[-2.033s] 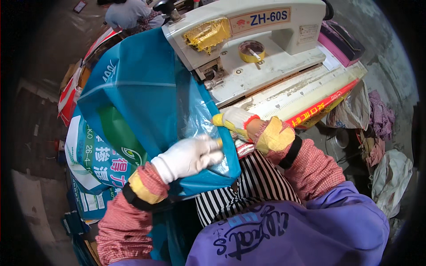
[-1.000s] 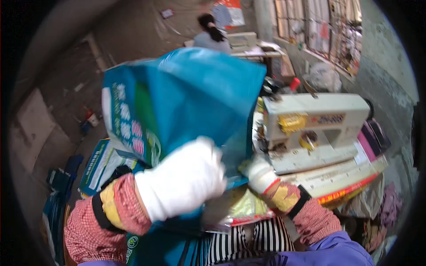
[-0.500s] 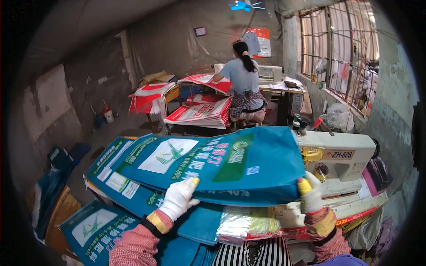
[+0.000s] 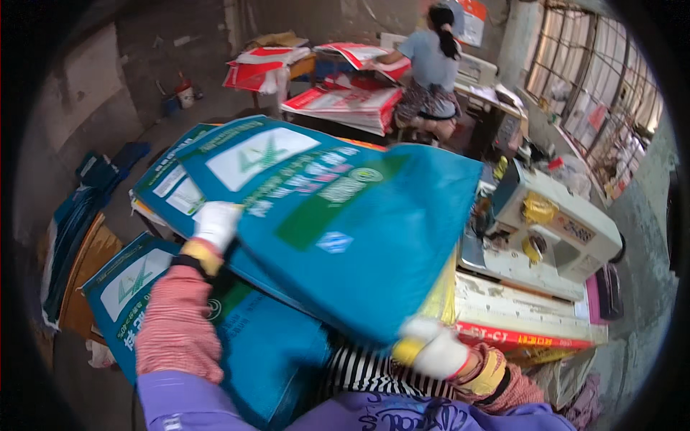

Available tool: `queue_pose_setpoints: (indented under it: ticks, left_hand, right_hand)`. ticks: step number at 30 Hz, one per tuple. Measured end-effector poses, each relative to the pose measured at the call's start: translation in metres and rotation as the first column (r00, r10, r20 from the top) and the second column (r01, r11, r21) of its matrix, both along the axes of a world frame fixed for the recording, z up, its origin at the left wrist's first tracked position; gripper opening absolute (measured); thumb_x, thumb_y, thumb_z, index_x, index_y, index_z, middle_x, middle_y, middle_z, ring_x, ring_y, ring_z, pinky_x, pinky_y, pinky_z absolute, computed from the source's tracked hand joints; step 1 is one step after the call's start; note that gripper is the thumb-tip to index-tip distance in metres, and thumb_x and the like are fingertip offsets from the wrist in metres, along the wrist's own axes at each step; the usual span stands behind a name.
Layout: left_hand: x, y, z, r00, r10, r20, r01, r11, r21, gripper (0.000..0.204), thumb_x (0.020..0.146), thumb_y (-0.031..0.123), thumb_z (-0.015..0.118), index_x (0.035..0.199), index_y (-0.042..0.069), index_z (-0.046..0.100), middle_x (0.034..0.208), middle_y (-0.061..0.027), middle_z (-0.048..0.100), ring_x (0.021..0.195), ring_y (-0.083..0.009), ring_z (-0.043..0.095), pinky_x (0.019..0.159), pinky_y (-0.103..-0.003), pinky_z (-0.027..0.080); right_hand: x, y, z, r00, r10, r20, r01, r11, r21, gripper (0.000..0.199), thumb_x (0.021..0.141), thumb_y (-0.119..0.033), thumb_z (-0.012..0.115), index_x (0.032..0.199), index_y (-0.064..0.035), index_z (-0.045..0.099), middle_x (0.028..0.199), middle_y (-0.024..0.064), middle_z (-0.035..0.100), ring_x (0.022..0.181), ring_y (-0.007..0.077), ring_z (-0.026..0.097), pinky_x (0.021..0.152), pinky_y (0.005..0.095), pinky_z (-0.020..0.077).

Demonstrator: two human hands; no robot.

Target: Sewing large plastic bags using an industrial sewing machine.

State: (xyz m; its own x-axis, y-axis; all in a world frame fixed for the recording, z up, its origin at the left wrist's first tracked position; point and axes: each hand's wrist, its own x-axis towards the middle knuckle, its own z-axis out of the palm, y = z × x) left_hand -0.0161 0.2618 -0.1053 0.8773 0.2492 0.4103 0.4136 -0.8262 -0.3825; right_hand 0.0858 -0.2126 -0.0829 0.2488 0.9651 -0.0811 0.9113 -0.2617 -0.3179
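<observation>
A blue-green woven sack [image 4: 381, 237] with a white panel and a dark green band lies slanted in front of me. My right hand [image 4: 435, 350], in a white glove with yellow on the thumb side, is closed on its near right corner, close to my lap. On the sack's left edge my left hand [image 4: 217, 224], gloved the same way, is closed, its fingers partly blurred and hidden. Beneath are more sacks of the same kind [image 4: 162, 176]. Another stack of sacks [image 4: 140, 276] hangs lower, by my left forearm.
A white sewing machine [image 4: 557, 223] stands on its bench [image 4: 532, 309] at my right. Beyond the table another person [image 4: 431, 65] sits with their back to me, beside red and white sacks [image 4: 345, 108]. Folded blue sacks [image 4: 72, 230] rest on a wooden piece at the far left.
The sack has swung away from the sewing machine, its right end coming down toward my lap with my right hand. My left hand has moved left and farther off. The view has tilted.
</observation>
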Motion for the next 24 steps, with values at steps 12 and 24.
queue_pose_setpoints:
  ticks: [12,24]
  left_hand:
    - [-0.149,-0.177,0.026,0.860,0.423,0.286,-0.002,0.562,-0.827,0.066,0.086,0.027,0.060,0.131,-0.009,0.029,0.129,-0.0203,0.042,0.120,-0.0252,0.040,0.100,-0.032,0.032]
    - [-0.184,-0.240,-0.008,0.985,-0.053,0.162,0.150,0.720,-0.678,0.024,0.090,0.008,0.049,0.111,-0.003,0.051,0.094,-0.0133,0.061,0.082,-0.0256,0.058,0.076,-0.031,0.045]
  right_hand:
    - [0.184,0.106,0.104,0.968,-0.252,0.005,0.248,0.956,0.156,0.057,0.082,-0.058,0.051,0.125,-0.0198,0.052,0.111,0.0191,0.060,0.099,0.0341,0.059,0.083,0.0375,0.0465]
    - [0.157,0.084,0.015,0.752,-0.485,-0.446,0.388,0.873,-0.296,0.042,0.084,-0.018,0.059,0.126,-0.0233,0.053,0.086,0.0060,0.060,0.077,0.0161,0.059,0.066,0.0325,0.0519]
